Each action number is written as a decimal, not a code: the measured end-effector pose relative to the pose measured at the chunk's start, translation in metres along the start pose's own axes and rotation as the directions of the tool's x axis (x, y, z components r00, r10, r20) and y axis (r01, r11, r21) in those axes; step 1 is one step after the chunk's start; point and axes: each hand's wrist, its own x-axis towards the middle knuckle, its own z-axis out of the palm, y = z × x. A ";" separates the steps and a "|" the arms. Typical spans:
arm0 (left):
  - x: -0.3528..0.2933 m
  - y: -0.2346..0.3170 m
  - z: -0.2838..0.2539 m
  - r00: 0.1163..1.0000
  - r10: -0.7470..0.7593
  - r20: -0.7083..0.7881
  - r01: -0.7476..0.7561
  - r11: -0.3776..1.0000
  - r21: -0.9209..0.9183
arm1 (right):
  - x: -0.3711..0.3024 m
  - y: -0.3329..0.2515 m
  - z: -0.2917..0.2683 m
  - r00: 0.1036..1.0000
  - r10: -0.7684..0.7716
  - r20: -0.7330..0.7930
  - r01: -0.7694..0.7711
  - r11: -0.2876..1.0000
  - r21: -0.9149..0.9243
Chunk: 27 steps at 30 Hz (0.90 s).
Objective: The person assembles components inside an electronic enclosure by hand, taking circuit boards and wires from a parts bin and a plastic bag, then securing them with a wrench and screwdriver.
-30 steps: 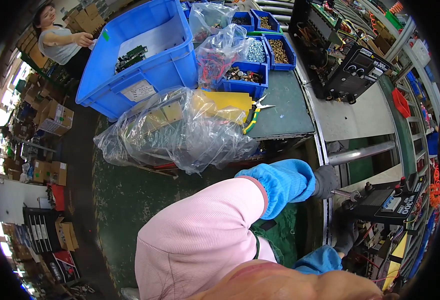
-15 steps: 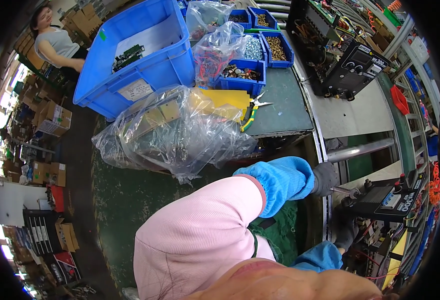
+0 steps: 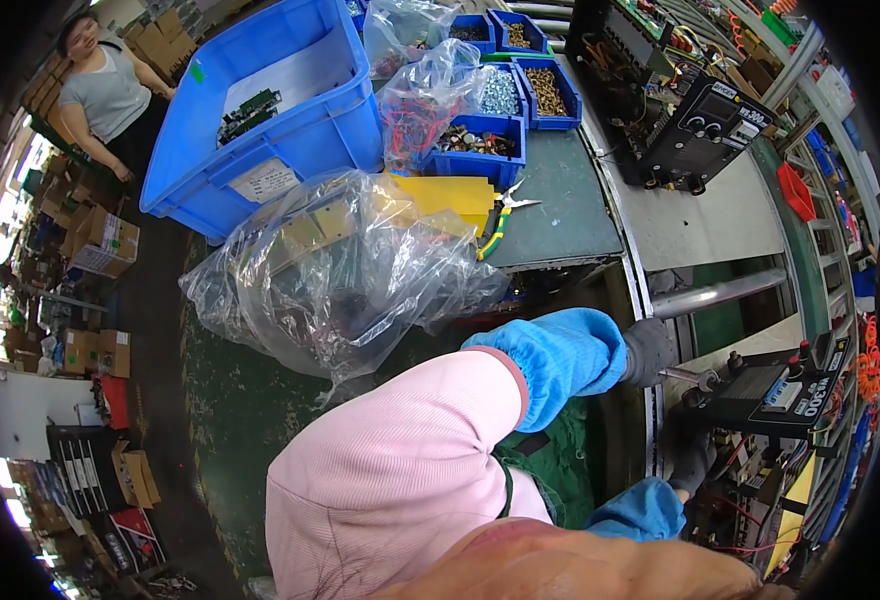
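My left hand (image 3: pixel 650 352), in a dark grey glove below a blue sleeve cover, is closed round a metal wrench (image 3: pixel 682 375). The wrench's jaw end meets a fitting on the front of a black machine panel (image 3: pixel 805 390) with knobs and a red terminal. Lower down, my right hand (image 3: pixel 695 465), also gloved, reaches in behind that panel, beside the open wiring (image 3: pixel 750 480). Its fingers are mostly hidden in shadow, so their grip does not show.
A second black machine (image 3: pixel 705 130) stands farther along the roller line. Left of it are small blue bins (image 3: pixel 550 95) of hardware, green-yellow pliers (image 3: pixel 497 230), a clear plastic bag (image 3: pixel 340 270) and a large blue bin (image 3: pixel 260 150) with circuit boards. Another person (image 3: pixel 105 90) stands far left.
The view has shifted slightly. My left hand and the wrench keep nearly the same place at the panel. At far left, the other person's arm has dropped from beside the large bin to their side.
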 end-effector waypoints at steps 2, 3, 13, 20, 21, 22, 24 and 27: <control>-0.003 -0.001 -0.002 1.000 -0.006 -0.001 0.006 1.000 0.011 | 0.000 -0.001 0.002 0.999 0.030 -0.021 -0.032 0.992 -0.123; -0.004 -0.004 0.000 1.000 -0.007 -0.027 0.007 1.000 0.007 | -0.014 -0.021 0.015 0.999 0.019 0.041 -0.021 0.998 0.059; -0.003 -0.003 0.001 0.999 0.008 -0.049 -0.008 1.000 -0.001 | -0.029 -0.033 0.018 0.999 0.032 -0.005 -0.031 0.997 0.077; -0.001 -0.003 0.003 1.000 -0.010 0.006 0.010 1.000 0.002 | -0.023 -0.027 0.017 0.996 0.046 -0.074 -0.046 0.999 0.002; -0.002 -0.004 0.005 1.000 -0.007 -0.029 0.008 1.000 0.007 | -0.021 -0.026 0.016 0.995 0.046 -0.085 -0.047 0.999 -0.009; -0.002 -0.005 0.007 0.998 -0.005 -0.064 0.006 1.000 0.012 | -0.019 -0.025 0.016 0.994 0.046 -0.095 -0.048 0.999 -0.019; -0.001 -0.002 0.006 0.999 -0.011 -0.047 0.011 1.000 0.002 | -0.015 -0.023 0.015 0.992 0.047 -0.115 -0.052 0.998 -0.041; 0.000 -0.004 0.007 0.999 -0.007 -0.032 0.007 1.000 -0.003 | -0.010 -0.017 0.012 0.998 0.024 -0.055 -0.024 1.000 0.017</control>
